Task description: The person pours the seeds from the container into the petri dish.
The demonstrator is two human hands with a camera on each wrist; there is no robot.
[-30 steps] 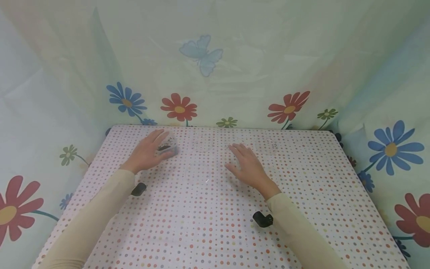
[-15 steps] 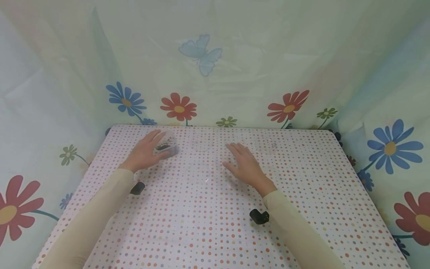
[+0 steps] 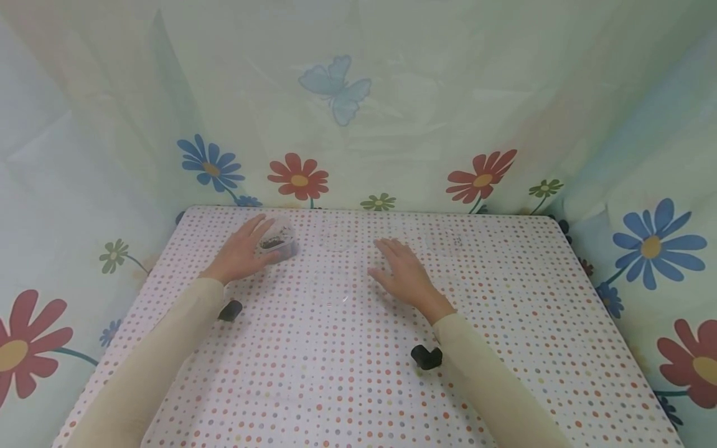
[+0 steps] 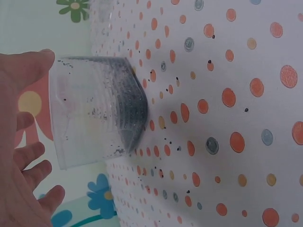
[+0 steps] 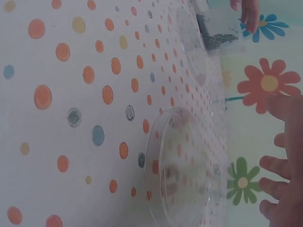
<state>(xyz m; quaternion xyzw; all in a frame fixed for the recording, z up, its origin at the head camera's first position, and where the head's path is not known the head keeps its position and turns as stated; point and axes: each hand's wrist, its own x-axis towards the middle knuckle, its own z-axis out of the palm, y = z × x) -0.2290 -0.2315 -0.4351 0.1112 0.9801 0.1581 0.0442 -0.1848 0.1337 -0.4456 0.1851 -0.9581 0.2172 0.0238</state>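
Note:
A clear plastic tub with dark granular stuff in its bottom stands at the table's back left. My left hand is spread beside it, fingers loosely extended. In the left wrist view, the thumb tip overlaps the rim of the tub and the other fingers hang apart from its wall. My right hand hovers over the middle of the table with fingers extended and nothing in them. Below it in the right wrist view is a shallow clear round dish, with a second clear dish nearer the tub.
The dotted tablecloth bears more faint clear dishes, one at back right. A few dark grains are scattered near the tub. A flowered cloth backdrop rises behind the table. Black wrist devices sit under both forearms.
My right hand and forearm have drifted slightly to the left. The left hand has barely shifted, and the tub stays in place.

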